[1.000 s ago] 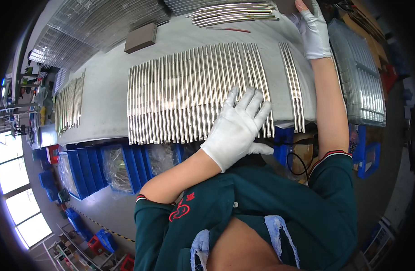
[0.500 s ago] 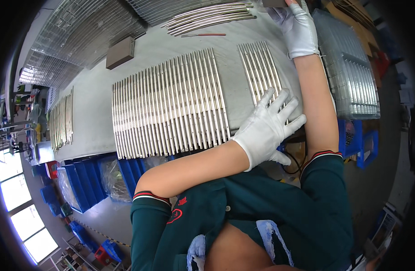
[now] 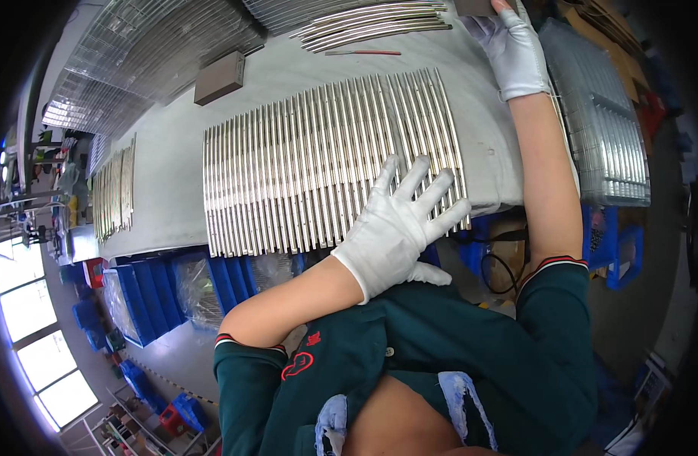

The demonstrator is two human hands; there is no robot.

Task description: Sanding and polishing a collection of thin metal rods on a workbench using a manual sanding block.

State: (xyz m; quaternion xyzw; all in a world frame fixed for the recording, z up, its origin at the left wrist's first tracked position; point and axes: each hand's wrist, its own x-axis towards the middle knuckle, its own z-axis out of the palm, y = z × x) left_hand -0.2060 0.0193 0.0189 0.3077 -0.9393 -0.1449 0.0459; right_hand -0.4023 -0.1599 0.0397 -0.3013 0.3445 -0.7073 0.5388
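My left hand (image 3: 398, 232), in a white glove, lies flat with fingers spread on the near ends of several slim silver metal rods (image 3: 427, 129). These rods sit right against the right side of a wide row of similar rods (image 3: 288, 171), laid side by side on the grey-white tabletop. At the far right my right hand (image 3: 514, 57), also gloved with a bare thumb tip, grips a dark grey-brown block (image 3: 476, 7), partly cut off by the top edge.
A similar brown block (image 3: 220, 78) rests at the far left, near stacked clear plastic trays (image 3: 147, 57). Loose rods (image 3: 375, 26) and a thin red-tipped stick (image 3: 364, 52) lie at the back. More trays (image 3: 599, 114) stand right; blue bins (image 3: 147, 300) sit below the front edge.
My left hand has slid left with the small group of rods, closing the gap to the wide row. My right hand still holds the block. The whole view has shifted slightly.
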